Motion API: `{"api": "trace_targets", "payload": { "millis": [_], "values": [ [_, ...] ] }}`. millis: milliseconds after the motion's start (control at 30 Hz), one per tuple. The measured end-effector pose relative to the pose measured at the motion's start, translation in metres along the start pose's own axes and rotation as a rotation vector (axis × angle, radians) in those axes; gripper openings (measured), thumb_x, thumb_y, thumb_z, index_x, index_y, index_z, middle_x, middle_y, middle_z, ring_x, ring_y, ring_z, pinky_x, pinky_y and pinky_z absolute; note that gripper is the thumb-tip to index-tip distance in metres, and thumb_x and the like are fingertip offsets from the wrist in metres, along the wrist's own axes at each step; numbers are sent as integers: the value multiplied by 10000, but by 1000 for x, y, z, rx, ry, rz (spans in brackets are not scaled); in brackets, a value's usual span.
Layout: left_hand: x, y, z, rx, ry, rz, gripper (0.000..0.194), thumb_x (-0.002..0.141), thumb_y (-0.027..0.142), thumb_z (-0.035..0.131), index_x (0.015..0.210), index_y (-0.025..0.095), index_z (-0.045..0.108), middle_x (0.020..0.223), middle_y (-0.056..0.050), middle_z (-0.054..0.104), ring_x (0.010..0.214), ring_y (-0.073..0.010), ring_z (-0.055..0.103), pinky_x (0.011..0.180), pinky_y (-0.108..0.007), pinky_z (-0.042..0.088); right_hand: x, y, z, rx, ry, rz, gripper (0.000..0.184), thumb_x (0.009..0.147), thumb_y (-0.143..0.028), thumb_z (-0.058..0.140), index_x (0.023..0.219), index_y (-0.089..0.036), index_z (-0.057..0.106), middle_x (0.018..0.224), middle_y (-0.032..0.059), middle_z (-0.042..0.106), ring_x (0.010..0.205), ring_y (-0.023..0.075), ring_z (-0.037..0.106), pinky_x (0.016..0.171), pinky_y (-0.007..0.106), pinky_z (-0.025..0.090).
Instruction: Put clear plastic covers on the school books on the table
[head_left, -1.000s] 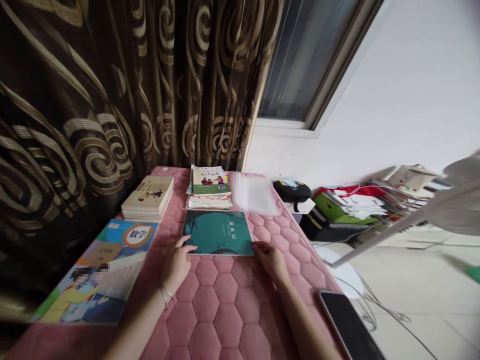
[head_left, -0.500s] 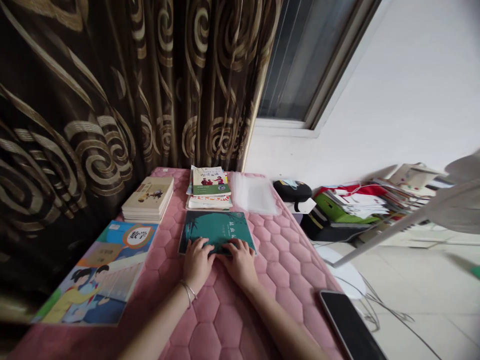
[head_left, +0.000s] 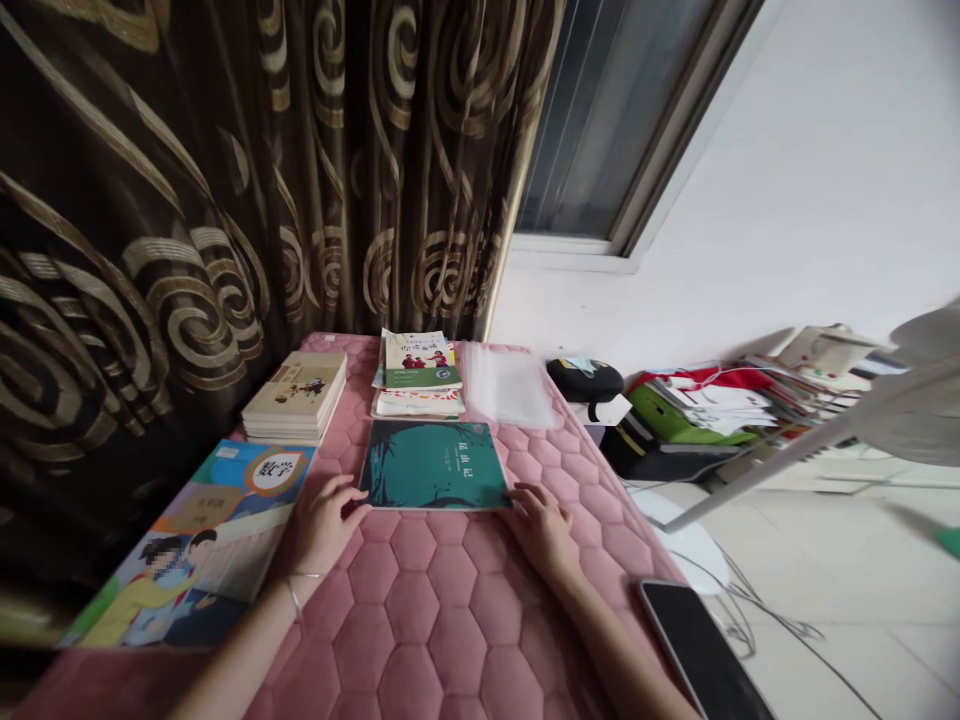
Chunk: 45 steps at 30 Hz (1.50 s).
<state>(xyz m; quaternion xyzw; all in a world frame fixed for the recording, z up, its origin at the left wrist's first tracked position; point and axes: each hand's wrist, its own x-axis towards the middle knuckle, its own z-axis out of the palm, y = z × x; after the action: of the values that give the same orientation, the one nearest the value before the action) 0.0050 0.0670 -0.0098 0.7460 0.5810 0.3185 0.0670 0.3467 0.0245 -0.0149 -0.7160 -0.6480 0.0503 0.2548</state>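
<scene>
Clear sleeves (head_left: 516,388) stacked flat, book pile (head_left: 418,376) beside, teal book (head_left: 435,466) nearer, left hand (head_left: 321,525) and right hand (head_left: 543,530) at its corners, finger grip unclear

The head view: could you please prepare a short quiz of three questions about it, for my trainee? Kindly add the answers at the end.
1. True or false: the phone lies to the left of the green book.
2. Which of these is nearest to the right hand? A) cream books; B) green book; C) black case.
3. Fill in: a dark, swirl-patterned ____ hangs beside the window.

Key: 1. False; 2. B; 3. curtain.
</scene>
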Motion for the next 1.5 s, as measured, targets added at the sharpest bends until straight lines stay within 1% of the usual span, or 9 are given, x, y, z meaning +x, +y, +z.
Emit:
{"api": "trace_targets", "payload": {
  "millis": [200,433,600,700,833,967,1100,1300,1500],
  "values": [
    [3,-14,-2,-96,-24,-4,113,765,284,657,836,253,739,924,-36,737,921,-218,656,888,-368,499,1,9,-1,100,-25,5,211,858,-319,541,991,-257,693,1053,51,711,1003,231,635,940,408,380],
    [1,-15,-1,-103,-1,40,141,803,274,613,847,230,740,931,-47,745,911,-225,665,879,-399,496,2,12,-3,191,-54,6,288,857,-237,460,994,-229,713,1067,70,715,1036,223,626,949,383,414],
    [-1,-15,-2,-61,5,70,159,824,276,584,859,232,732,933,-47,738,910,-215,659,864,-377,495,0,13,-2,155,-44,-12,304,885,-248,428,1015,-244,703,1090,62,702,1064,231,600,952,433,388],
    [-4,-4,-7,48,26,92,155,826,261,583,867,233,730,1024,-59,717,985,-235,632,902,-406,467,-2,9,-3,59,-9,-38,276,895,-289,452,1021,-272,696,1208,64,642,1151,265,531,919,471,384],
    [-7,27,-9,242,22,142,157,838,235,582,889,270,726,1214,-51,649,1161,-295,534,973,-516,363,-3,-8,-2,-79,47,-131,226,892,-337,518,1030,-276,685,1306,72,576,1240,294,436,949,495,352],
    [-2,61,7,246,-37,176,108,833,254,617,882,254,713,1225,-59,643,1193,-295,508,980,-530,326,0,-33,6,-123,59,-208,215,880,-407,570,990,-254,676,1295,86,582,1250,304,422,957,490,340],
    [3,83,27,191,-50,144,92,810,261,655,892,250,696,1213,-52,646,1189,-278,509,996,-526,305,3,-59,19,-77,51,-253,224,852,-440,618,977,-260,666,1289,73,587,1253,296,423,979,487,317],
    [4,92,37,155,-29,105,106,805,196,639,872,259,692,1179,-34,659,1168,-252,524,1009,-510,291,6,-84,31,-30,31,-261,194,859,-413,623,954,-251,671,1263,68,605,1232,281,446,973,474,322],
    [4,86,34,154,-49,85,112,805,234,657,889,285,710,1181,-21,655,1161,-257,529,990,-511,301,7,-77,31,-18,28,-237,162,842,-380,652,963,-282,695,1261,56,604,1228,276,450,980,471,325]
  ]
}}
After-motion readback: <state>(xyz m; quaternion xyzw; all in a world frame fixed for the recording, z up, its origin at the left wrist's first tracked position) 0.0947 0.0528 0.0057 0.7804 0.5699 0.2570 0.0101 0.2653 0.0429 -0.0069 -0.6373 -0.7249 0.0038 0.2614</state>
